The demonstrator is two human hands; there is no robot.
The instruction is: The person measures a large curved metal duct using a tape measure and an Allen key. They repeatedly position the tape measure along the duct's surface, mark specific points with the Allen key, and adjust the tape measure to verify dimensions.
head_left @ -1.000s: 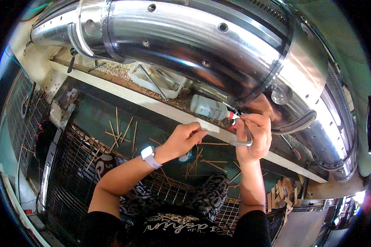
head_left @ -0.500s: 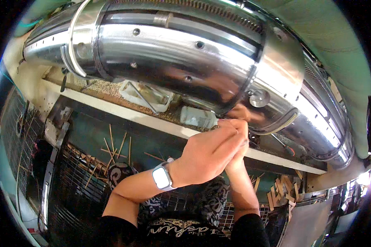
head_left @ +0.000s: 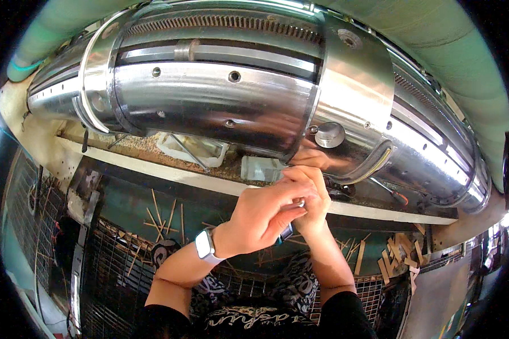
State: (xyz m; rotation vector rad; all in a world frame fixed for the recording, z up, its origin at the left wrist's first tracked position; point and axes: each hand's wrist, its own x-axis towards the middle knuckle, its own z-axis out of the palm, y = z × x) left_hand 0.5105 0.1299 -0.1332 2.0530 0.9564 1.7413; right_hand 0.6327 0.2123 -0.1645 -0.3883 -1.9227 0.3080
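Observation:
In front of the large polished metal cylinder (head_left: pixel 209 93), my two hands are held together. My left hand (head_left: pixel 260 212), wearing a white-faced smartwatch (head_left: pixel 204 243), is closed, thumb and fingers pinched. A small silvery metal end (head_left: pixel 301 202) shows at its fingertips; the rest is hidden. Below these fingers a dark thing with a bluish edge (head_left: pixel 285 233) shows, too little to name. My right hand (head_left: pixel 315 195) is closed against the left fingertips; what it grips, if anything, is hidden. Just behind sits a clear plastic container (head_left: pixel 261 169), partly under the cylinder.
A round knob (head_left: pixel 330 135) juts from the cylinder's collar. On the ledge below (head_left: pixel 175 175) are a white tray (head_left: pixel 189 150) with a metal rod across it and a red-handled screwdriver (head_left: pixel 400 198). Wooden strips (head_left: pixel 398 254) lie at lower right. Metal grating (head_left: pixel 113 271) lies underfoot.
The view has shifted right along the cylinder. My hands have drawn slightly down from it. My left fingers have turned, and the small silvery end now shows between them.

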